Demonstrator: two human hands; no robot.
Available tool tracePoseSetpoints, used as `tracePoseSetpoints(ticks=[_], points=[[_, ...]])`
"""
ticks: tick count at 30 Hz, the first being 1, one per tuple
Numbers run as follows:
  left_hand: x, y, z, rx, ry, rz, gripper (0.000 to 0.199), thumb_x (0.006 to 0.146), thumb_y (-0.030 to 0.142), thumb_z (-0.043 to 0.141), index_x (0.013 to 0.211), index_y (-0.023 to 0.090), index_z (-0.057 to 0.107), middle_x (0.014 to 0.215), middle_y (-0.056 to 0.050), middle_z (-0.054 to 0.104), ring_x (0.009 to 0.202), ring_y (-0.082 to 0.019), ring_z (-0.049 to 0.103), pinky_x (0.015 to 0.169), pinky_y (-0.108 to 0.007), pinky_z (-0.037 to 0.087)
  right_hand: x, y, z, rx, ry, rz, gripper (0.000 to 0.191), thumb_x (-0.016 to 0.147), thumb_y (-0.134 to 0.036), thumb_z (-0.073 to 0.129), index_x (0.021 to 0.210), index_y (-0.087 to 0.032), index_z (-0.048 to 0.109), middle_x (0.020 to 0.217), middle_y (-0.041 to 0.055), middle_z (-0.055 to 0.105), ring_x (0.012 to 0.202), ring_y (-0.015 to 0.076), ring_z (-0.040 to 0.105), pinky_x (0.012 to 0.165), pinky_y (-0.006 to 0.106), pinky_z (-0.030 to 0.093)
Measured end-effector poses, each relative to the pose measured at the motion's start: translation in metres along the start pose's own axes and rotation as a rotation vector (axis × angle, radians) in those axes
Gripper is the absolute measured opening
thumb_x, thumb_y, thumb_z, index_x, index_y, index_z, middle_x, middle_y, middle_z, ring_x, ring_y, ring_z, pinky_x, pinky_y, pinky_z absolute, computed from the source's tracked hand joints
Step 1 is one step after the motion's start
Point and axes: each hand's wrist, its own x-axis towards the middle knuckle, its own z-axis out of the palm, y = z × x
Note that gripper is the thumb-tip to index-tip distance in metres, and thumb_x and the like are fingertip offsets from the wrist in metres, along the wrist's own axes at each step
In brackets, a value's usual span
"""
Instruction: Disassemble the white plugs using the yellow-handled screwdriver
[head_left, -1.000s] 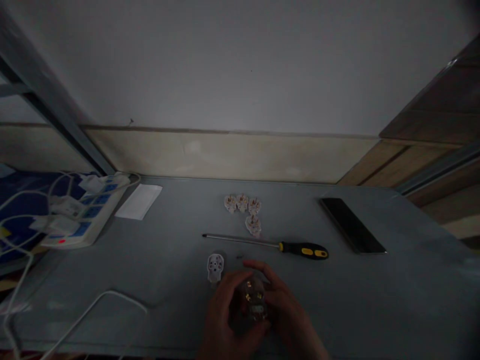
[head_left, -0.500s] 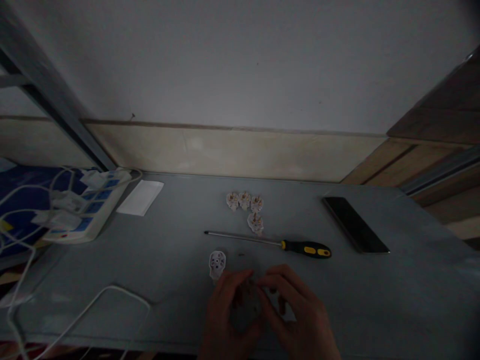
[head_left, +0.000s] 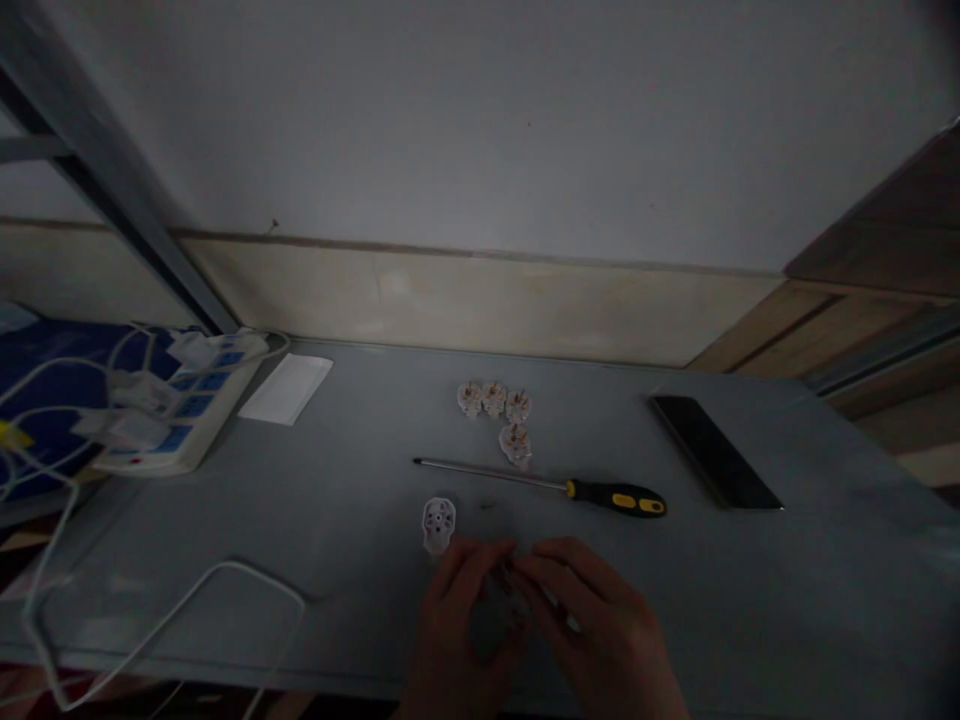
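Near the table's front edge, my left hand point(head_left: 465, 620) curls its thumb and fingers around a small plug part point(head_left: 513, 604), mostly hidden and dim. Close against it, my right hand point(head_left: 600, 620) is pinched at the fingertips; whatever lies between them is too small to make out. A white plug shell point(head_left: 438, 524) lies just beyond my left fingers, its hollow side up. Past both hands rests a screwdriver point(head_left: 540, 482) with a black and yellow handle, and a tiny screw point(head_left: 487, 506) is on this side of its shaft.
Several plug halves with brass pins point(head_left: 493, 398) sit together beyond the screwdriver. A black phone point(head_left: 712, 450) lies at the right. On the left are folded white paper point(head_left: 287, 388), a power strip point(head_left: 199, 420) with chargers plugged in, and a loose white cable point(head_left: 225, 566). A wall bounds the back.
My fingertips have come slightly closer together over the small plug part. The view has shifted a little; the things on the table keep their places.
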Motion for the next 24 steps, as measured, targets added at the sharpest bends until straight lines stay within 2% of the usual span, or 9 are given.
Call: tracePoseSetpoints(ticks=[5,7,10,12,15,18,21,24], points=[[0.000,0.005,-0.002,-0.007,-0.018,-0.033,0.058,0.074,0.009,0.069,0.129,0.026,0.056,0.109,-0.006,0.063,0.096,-0.023,0.065,0.083,-0.036,0.059,0.004,0.001,-0.010,0.103,0.042,-0.018,0.006,0.087,-0.020,0.064,0.083,-0.021,0.067,0.075,0.0019,0.065,0.061,0.0102,0.062,0.054,0.018,0.054],[0.001,0.006,-0.002,0.004,-0.005,-0.050,0.058,0.074,0.009,0.070,0.128,0.026,0.056,0.110,-0.007,0.063,0.097,-0.024,0.065,0.084,-0.036,0.059,0.002,0.007,-0.015,0.185,0.073,0.042,0.004,0.086,-0.021,0.066,0.083,-0.022,0.067,0.076,0.0013,0.065,0.060,0.0092,0.061,0.052,0.017,0.052],[0.001,0.007,-0.002,0.024,0.006,-0.043,0.059,0.074,0.011,0.071,0.129,0.027,0.055,0.113,-0.007,0.062,0.100,-0.024,0.064,0.086,-0.037,0.058,-0.003,0.022,-0.017,0.242,0.100,0.206,0.005,0.086,-0.027,0.067,0.085,-0.023,0.069,0.082,0.0017,0.068,0.068,0.0110,0.065,0.057,0.017,0.054],[0.000,0.007,-0.001,0.034,0.016,-0.027,0.060,0.073,0.011,0.071,0.128,0.027,0.055,0.113,-0.007,0.063,0.101,-0.025,0.064,0.086,-0.037,0.059,-0.003,0.033,-0.012,0.243,0.110,0.305,0.010,0.086,-0.032,0.066,0.084,-0.023,0.071,0.084,0.0022,0.070,0.075,0.0132,0.067,0.059,0.018,0.054],[0.000,0.007,0.000,0.057,0.033,-0.015,0.059,0.071,0.010,0.069,0.127,0.025,0.056,0.113,-0.008,0.063,0.102,-0.025,0.065,0.087,-0.038,0.059,0.001,0.045,0.002,0.202,0.091,0.378,0.015,0.086,-0.035,0.064,0.082,-0.024,0.072,0.080,0.0016,0.070,0.070,0.0139,0.066,0.055,0.020,0.052],[0.001,0.008,0.000,0.066,0.034,-0.005,0.059,0.070,0.011,0.068,0.126,0.024,0.057,0.112,-0.008,0.064,0.101,-0.025,0.065,0.086,-0.038,0.059,0.007,0.050,0.017,0.079,0.092,0.377,0.019,0.086,-0.037,0.062,0.080,-0.023,0.073,0.077,0.0022,0.068,0.066,0.0156,0.064,0.059,0.026,0.052],[0.002,0.009,-0.001,0.068,0.041,0.010,0.059,0.071,0.011,0.069,0.127,0.024,0.057,0.110,-0.007,0.064,0.096,-0.023,0.065,0.083,-0.036,0.060,0.011,0.051,0.028,0.023,0.102,0.351,0.022,0.088,-0.036,0.059,0.081,-0.021,0.074,0.080,0.0043,0.068,0.075,0.0201,0.066,0.071,0.033,0.054],[0.002,0.008,-0.001,0.071,0.049,0.020,0.060,0.072,0.010,0.069,0.129,0.025,0.055,0.108,-0.006,0.063,0.093,-0.021,0.065,0.079,-0.033,0.060,0.010,0.048,0.026,0.058,0.091,0.319,0.019,0.089,-0.031,0.058,0.087,-0.021,0.074,0.083,0.0043,0.069,0.076,0.0183,0.067,0.071,0.030,0.055]])
